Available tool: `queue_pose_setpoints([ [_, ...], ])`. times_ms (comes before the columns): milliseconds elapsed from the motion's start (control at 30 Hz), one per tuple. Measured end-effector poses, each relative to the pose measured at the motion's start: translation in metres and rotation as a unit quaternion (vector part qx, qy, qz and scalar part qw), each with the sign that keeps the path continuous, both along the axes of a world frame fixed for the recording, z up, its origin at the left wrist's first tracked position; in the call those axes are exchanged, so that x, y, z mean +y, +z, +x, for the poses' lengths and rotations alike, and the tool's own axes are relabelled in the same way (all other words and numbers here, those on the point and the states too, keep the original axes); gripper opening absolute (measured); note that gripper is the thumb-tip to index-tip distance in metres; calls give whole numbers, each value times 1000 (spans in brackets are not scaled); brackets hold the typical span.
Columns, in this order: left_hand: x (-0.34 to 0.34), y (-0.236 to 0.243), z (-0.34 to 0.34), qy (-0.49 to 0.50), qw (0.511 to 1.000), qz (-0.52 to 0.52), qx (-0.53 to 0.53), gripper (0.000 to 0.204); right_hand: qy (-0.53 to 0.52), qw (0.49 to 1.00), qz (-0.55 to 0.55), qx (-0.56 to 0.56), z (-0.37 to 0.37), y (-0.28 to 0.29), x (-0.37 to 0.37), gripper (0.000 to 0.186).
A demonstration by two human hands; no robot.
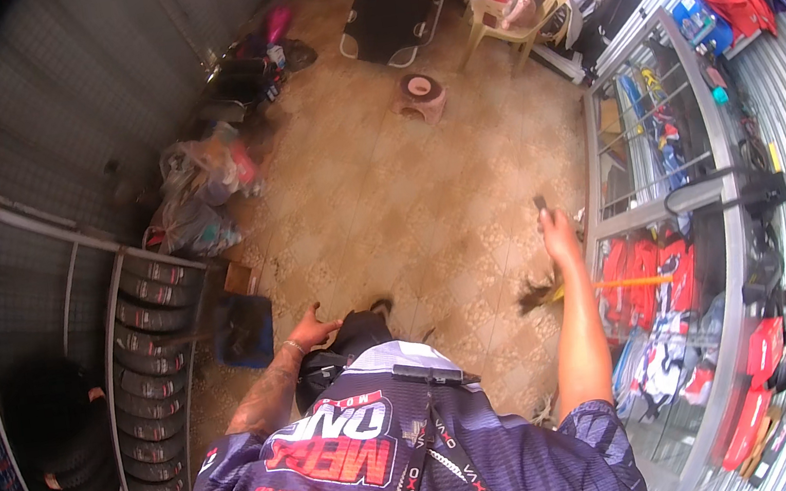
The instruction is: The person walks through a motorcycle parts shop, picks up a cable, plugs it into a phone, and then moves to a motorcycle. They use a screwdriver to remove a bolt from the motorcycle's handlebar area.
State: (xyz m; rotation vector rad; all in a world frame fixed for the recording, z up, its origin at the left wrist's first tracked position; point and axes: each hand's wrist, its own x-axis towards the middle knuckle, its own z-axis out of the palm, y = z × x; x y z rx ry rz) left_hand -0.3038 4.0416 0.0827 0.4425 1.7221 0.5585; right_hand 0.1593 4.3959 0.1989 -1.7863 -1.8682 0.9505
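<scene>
My right hand [557, 231] reaches forward over the tiled floor with its fingers closed round a small dark object [540, 201]; only its end shows, so I cannot tell its kind. Lower down on the left, my left hand [317, 327] holds nothing, thumb and fingers apart, close to my dark-clothed leg [362, 329]. Partly behind my right forearm is a broom-like thing with dark bristles [539, 296] and an orange stick [635, 281].
Along the right stands a glass display cabinet [739, 247] with packed goods. A tyre rack [115, 378] and blue bin [266, 332] are left, below plastic bags [200, 195]. Ahead are a pink round object [430, 104], a beige plastic chair [531, 30] and a black cot [395, 10].
</scene>
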Motion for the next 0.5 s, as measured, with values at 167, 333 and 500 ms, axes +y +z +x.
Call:
queue_pose_setpoints([
  [167,158,-26,-29,11,999,-20,-36,101,0,999,45,-2,-35,17,105,39],
  [333,285,-39,-43,-40,999,-8,12,102,-158,984,-71,-40,18,-119,99,46],
  [500,359,-36,-57,-4,997,-71,9,104,-109,846,-482,-199,109,-191,61,47],
])
